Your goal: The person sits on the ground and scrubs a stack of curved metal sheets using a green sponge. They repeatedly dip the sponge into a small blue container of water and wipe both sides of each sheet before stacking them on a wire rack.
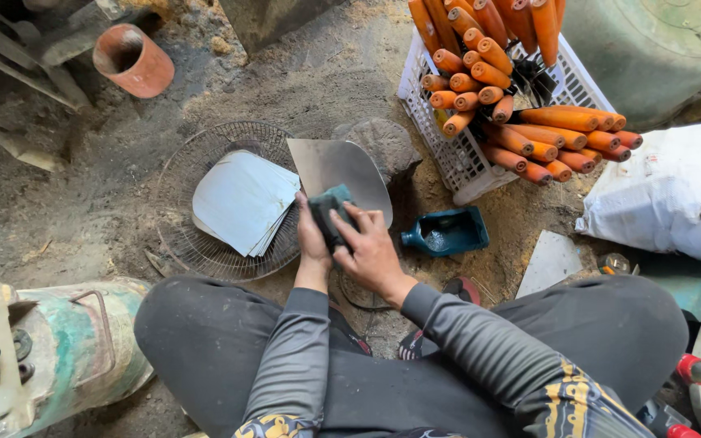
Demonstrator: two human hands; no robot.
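We are seated on a dusty earthen workshop floor (pixel 83 211), knees wide, with tools and parts crowded around us. Resting on a rough grey stone block (pixel 387 146) in front of us lies a broad, curved blade of bare grey sheet metal (pixel 342 166), its near end under our hands. Our left hand (pixel 311 235) and right hand (pixel 371 253) are both closed around a dark teal folded rubbing pad (pixel 330 212), fingers curled over it and pressing it down onto the blade; neither hand is spread.

To our left, a round wire fan guard (pixel 180 170) holds a stack of flat pale metal blanks (pixel 241 199). To our right sits a cut-open blue plastic container (pixel 448 231) that seems to hold liquid, and beyond it a white plastic crate (pixel 456 154) bristling with orange wooden handles (pixel 545 134).

To rub well here, we judge it best to keep the blade seated firmly on the stone, spread pressure evenly through both palms, and keep our fingertips behind the pad, clear of the blade's edge.
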